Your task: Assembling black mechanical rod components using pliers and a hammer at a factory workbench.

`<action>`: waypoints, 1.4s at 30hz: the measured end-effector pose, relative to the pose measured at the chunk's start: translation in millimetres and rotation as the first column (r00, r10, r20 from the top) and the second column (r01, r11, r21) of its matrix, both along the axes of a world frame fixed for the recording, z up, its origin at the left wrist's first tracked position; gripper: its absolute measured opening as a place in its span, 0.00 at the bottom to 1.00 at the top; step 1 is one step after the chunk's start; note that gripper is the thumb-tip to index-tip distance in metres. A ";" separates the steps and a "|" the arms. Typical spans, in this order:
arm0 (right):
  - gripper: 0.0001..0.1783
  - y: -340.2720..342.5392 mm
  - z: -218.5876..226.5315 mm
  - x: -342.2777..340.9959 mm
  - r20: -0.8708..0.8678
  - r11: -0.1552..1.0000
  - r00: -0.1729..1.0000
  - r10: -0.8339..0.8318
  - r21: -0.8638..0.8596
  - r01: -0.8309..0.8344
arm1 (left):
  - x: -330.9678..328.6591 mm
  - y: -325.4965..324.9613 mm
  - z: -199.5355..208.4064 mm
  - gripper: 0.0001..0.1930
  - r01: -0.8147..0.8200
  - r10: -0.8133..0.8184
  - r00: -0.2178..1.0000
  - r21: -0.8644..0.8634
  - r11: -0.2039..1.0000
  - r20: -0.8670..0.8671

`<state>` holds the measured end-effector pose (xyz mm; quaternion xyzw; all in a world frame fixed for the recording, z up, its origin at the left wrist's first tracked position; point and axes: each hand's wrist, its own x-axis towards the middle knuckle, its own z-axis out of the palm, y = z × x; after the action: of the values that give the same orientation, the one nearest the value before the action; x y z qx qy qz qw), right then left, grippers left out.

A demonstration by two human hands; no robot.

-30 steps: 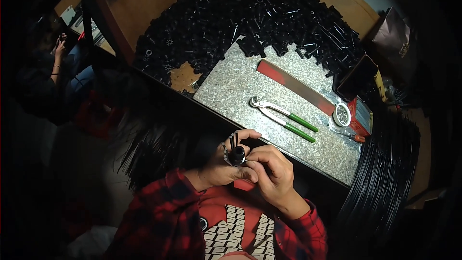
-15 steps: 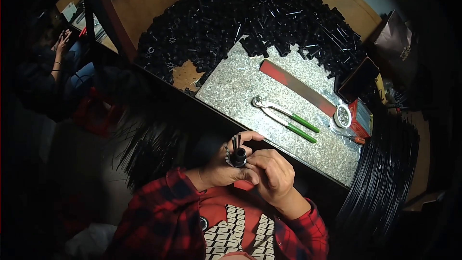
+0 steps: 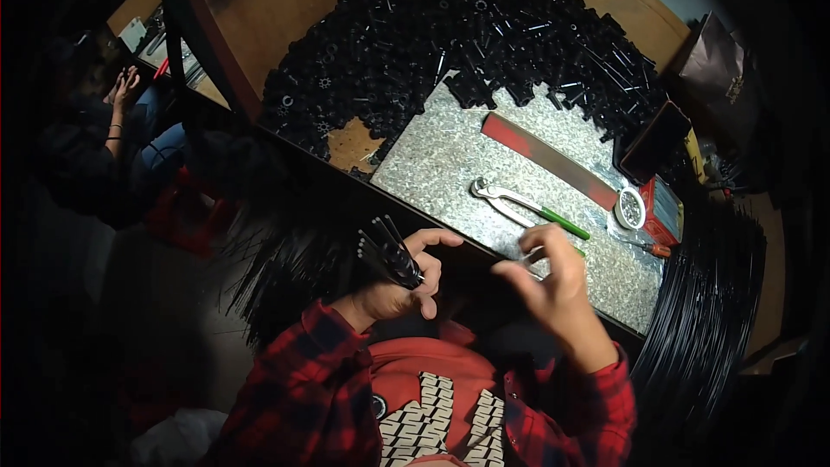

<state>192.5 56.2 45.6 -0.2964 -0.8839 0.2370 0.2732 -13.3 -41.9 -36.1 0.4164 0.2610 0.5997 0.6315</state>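
Note:
My left hand point(image 3: 393, 292) is closed around a short bundle of thin black rods point(image 3: 389, 252). The rods fan out at the upper end, with small pale tips, and their lower end lies against my fingers. My right hand point(image 3: 553, 281) is lifted at the near edge of the speckled slab point(image 3: 432, 151), its thumb and curled fingers apart with nothing seen between them. It covers part of the green-handled pincers point(image 3: 510, 197), which lie on the slab. Beyond the pincers lies a flat red-and-brown bar point(image 3: 549, 160).
A large heap of small black tubular parts point(image 3: 406, 43) covers the table's back. At the right are a white cup of small metal bits point(image 3: 629, 207), a red box point(image 3: 661, 212), a screwdriver point(image 3: 654, 249), a phone point(image 3: 653, 143) and long black rods point(image 3: 705, 311). Another person's hand point(image 3: 125, 86) shows at left.
My right hand has come away from the bundle and moved right to over the slab's edge and the pincers' handles. My left hand has tipped the bundle and shifted slightly left.

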 end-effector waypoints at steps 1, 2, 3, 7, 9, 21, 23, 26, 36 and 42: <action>0.19 9.4 1.2 10.4 0.069 0.985 0.996 -0.060 0.165 0.048 | -1.0 0.8 -0.6 0.48 0.002 -0.002 1.000 0.004 1.000 -0.002; 0.18 17.8 -1.0 16.6 0.137 0.958 0.983 -0.126 0.275 0.084 | -3.6 0.6 -4.4 0.47 -0.012 0.011 0.999 0.020 1.000 0.051; 0.18 25.3 -2.7 22.8 0.232 0.938 0.960 -0.154 0.340 0.069 | -6.1 -0.1 -6.8 0.46 -0.027 0.023 0.994 0.035 0.999 0.103; 0.17 37.2 -14.8 38.3 0.368 0.901 0.905 -0.213 0.433 0.036 | -8.1 4.0 -9.9 0.44 -0.046 0.038 0.991 0.054 0.998 0.127; 0.16 41.3 -20.8 41.0 0.396 0.895 0.892 -0.218 0.446 0.020 | -8.2 4.3 -9.0 0.44 -0.052 0.045 0.991 0.049 0.997 0.129; 0.16 8.1 -16.4 39.2 -0.024 0.973 1.000 0.011 0.230 -0.005 | -13.2 1.7 -16.7 0.41 -0.155 0.149 0.982 0.044 0.987 0.114; 0.19 -11.9 -15.4 39.3 -0.133 0.998 0.990 0.051 -0.032 -0.056 | -8.6 6.2 -15.0 0.42 -0.110 0.105 0.984 0.024 0.994 0.146; 0.32 -26.6 -3.3 34.0 0.090 0.991 0.993 0.079 -0.114 -0.068 | -4.8 7.3 -15.1 0.42 -0.121 0.113 0.983 0.051 0.991 0.146; 0.36 -44.1 9.5 41.9 0.435 0.945 0.899 -0.047 0.311 -0.101 | -0.1 5.1 5.1 0.41 -0.054 0.047 0.997 -0.139 0.989 -0.054; 0.32 -46.8 -2.4 42.6 0.394 0.930 0.918 -0.043 0.352 -0.107 | 3.6 6.6 13.6 0.38 0.013 -0.026 0.996 -0.146 0.989 -0.086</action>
<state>235.1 9.4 43.2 -0.2669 -0.9541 0.0077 0.1358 -9.7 -35.3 -22.4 0.3977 0.3276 0.5541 0.6538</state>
